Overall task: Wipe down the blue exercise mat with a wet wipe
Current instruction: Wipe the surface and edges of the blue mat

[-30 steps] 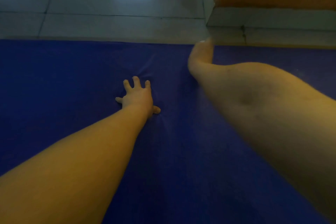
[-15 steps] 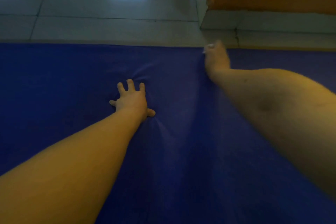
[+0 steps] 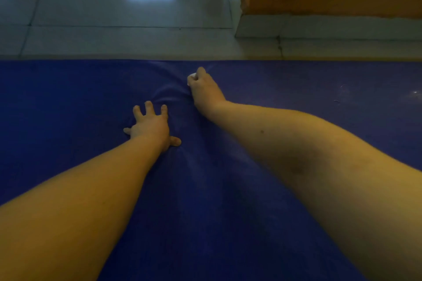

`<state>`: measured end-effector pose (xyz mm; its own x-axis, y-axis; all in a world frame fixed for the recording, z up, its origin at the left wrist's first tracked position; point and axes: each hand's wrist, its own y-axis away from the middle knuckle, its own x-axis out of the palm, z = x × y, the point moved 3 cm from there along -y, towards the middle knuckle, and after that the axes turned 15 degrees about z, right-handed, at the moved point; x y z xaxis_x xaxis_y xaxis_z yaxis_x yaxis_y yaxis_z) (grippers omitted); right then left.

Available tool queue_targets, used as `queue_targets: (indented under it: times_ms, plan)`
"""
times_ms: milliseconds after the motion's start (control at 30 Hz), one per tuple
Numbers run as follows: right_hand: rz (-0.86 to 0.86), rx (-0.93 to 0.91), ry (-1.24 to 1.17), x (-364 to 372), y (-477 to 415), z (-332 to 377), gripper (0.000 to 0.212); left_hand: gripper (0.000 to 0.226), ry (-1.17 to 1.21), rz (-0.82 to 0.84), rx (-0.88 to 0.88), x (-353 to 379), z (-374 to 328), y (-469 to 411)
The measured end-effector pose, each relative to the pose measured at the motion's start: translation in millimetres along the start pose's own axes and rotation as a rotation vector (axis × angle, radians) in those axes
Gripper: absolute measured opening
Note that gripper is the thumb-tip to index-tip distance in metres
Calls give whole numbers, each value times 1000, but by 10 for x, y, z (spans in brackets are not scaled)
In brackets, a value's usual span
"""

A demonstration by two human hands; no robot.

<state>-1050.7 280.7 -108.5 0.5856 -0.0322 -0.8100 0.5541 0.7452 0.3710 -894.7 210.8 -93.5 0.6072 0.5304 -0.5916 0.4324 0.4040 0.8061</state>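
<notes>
While right hand (image 3: 205, 90) clutches wipe (image 3: 191, 76), splayed left hand (image 3: 150, 126) presses wrinkled blue mat (image 3: 68, 102).

two hands (image 3: 150, 128) (image 3: 205, 89), one mat (image 3: 68, 109), one wipe (image 3: 192, 75)

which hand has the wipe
The right hand grips the white wipe at the far side of the mat. The left hand lies spread flat on it, holding nothing.

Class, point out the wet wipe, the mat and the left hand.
wipe (image 3: 192, 76): head view, white exposed edge.
mat (image 3: 68, 102): head view, bare blue surface.
left hand (image 3: 149, 128): head view, back of hand.
</notes>
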Motion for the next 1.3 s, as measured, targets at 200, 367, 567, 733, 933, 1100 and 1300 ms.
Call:
queue_targets:
  times_ms: [200,367,567,733,933,1100,1300]
  plan:
    - [-246,363,180,-530,376,-1313,21,119,-6,3,9,2,8,-7]
    - [-259,639,298,-581,381,-1620,36,119,-2,17,7,-1,2,7]
    - [-233,310,31,-43,510,-519,15,120,0,5,-1,8,25,-26]
    - [-99,-66,130,236,667,-251,24,120,3,-2,3,17,28,-22]
    - [-262,287,144,-370,1003,-1464,10,119,-5,2,16,19,21,4]
    - [-314,504,-28,-188,826,-1549,34,120,1,-1,17,6,15,6]
    - [-142,162,10,440,929,-353,27,120,3,-4,13,4,23,2]
